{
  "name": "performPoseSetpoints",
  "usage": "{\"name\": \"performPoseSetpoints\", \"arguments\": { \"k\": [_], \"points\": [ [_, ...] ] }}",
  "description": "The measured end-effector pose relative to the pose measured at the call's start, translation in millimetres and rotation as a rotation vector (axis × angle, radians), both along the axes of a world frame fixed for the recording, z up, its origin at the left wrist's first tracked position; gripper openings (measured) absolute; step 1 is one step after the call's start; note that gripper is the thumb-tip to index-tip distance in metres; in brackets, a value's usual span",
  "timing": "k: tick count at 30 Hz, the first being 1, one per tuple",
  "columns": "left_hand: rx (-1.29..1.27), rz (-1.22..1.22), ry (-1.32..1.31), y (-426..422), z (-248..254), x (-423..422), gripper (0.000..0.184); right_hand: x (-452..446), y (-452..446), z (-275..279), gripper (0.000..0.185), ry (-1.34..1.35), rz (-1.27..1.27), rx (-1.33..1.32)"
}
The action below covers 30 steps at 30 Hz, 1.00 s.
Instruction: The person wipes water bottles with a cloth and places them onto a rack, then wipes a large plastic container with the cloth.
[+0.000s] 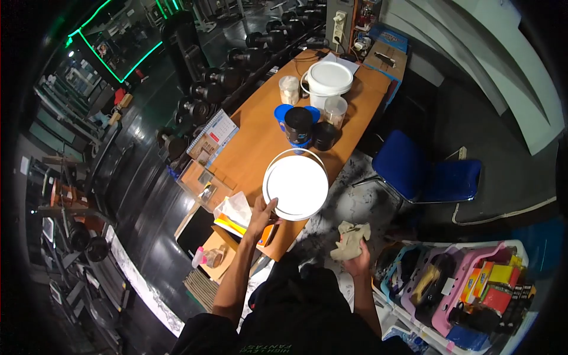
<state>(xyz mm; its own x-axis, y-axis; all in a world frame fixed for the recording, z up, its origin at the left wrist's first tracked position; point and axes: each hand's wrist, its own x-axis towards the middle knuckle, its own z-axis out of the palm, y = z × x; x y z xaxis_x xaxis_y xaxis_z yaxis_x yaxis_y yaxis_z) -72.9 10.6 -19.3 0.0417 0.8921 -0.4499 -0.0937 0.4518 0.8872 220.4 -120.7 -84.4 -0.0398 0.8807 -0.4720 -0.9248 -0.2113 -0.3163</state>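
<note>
A white lidded bucket point(296, 186) with its handle raised at the far side is at the near part of the wooden desk point(254, 151). My left hand point(263, 216) grips the bucket's near left edge, fingers partly hidden beneath it. My right hand point(357, 260) holds a crumpled beige cloth point(350, 241) off the desk's right side. Beyond the bucket stand a black tub point(298, 124), a dark jar point(324, 136) and blue-lidded containers point(283, 113). Farther back are another white bucket point(329, 80) and two clear jars point(289, 90).
A desk calendar point(219, 135) and a tissue pack point(236, 208) lie along the desk's left side. To the right are a blue chair point(426, 171) and baskets of packets point(452, 290). Dumbbells point(248, 57) line a rack behind the desk.
</note>
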Motion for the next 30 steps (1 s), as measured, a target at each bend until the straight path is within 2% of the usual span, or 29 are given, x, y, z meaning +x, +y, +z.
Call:
{"name": "performPoseSetpoints", "arguments": {
  "k": [2,3,6,7,8,10,12,14,16,17,18,19,21,23,26,27,30],
  "points": [
    [0.028,-0.001,-0.030,-1.7,-7.0,-2.5,0.050,-2.9,14.4,8.0,0.049,-0.067,-0.085,0.015],
    [0.038,-0.002,-0.038,-0.6,-6.5,-2.4,0.049,-3.2,20.8,21.1,0.044,-0.020,-0.073,0.078],
    [0.047,-0.038,-0.045,0.8,-3.9,-4.0,0.052,-31.2,60.1,81.4,0.044,-0.158,-0.260,0.020],
    [0.049,-0.051,-0.051,-0.3,-1.6,-4.5,0.052,-42.5,71.7,100.3,0.046,-0.264,-0.236,0.089],
    [0.052,-0.066,-0.055,-1.9,-0.8,-5.7,0.053,-47.2,87.4,96.4,0.057,-0.343,-0.222,0.132],
    [0.068,-0.071,-0.085,-3.3,-9.2,-7.9,0.055,-79.2,122.0,112.8,0.056,-0.654,-0.389,0.165],
    [0.077,-0.056,-0.175,-2.5,-16.0,-10.1,0.055,-108.2,149.6,127.9,0.049,-1.507,-0.402,0.349],
    [0.076,-0.086,-0.199,-0.3,-15.6,-14.0,0.053,-131.3,174.3,138.0,0.043,-1.804,-0.193,0.576],
    [0.066,-0.115,-0.220,2.0,-19.8,-17.1,0.052,-150.5,197.1,106.5,0.041,-2.042,0.198,0.576],
    [0.056,-0.130,-0.227,3.4,-24.6,-19.1,0.051,-163.4,201.9,92.9,0.037,-2.286,0.068,0.624],
    [0.044,-0.143,-0.232,5.7,-24.6,-20.2,0.051,-173.8,202.1,97.8,0.032,-2.347,0.081,0.640],
    [0.023,-0.100,-0.257,5.7,-17.6,-17.7,0.050,-179.0,202.5,96.1,0.033,-2.287,0.166,0.681],
    [0.053,-0.022,-0.284,4.5,-40.1,-14.9,0.057,-183.8,192.6,93.3,0.037,-2.174,0.322,0.767],
    [0.049,0.041,-0.297,3.7,-44.6,-12.8,0.067,-176.4,174.2,104.2,0.045,-2.070,0.448,0.862],
    [0.048,0.101,-0.272,-1.4,-49.7,-12.3,0.069,-157.3,155.2,129.6,0.044,-1.905,0.635,0.964],
    [0.046,0.073,-0.259,-0.8,-46.2,-14.0,0.071,-153.4,155.0,126.6,0.043,-1.869,0.645,0.966],
    [0.041,0.088,-0.281,-1.2,-39.7,-12.9,0.072,-155.5,159.3,124.0,0.042,-2.044,0.556,1.074]
  ]
}}
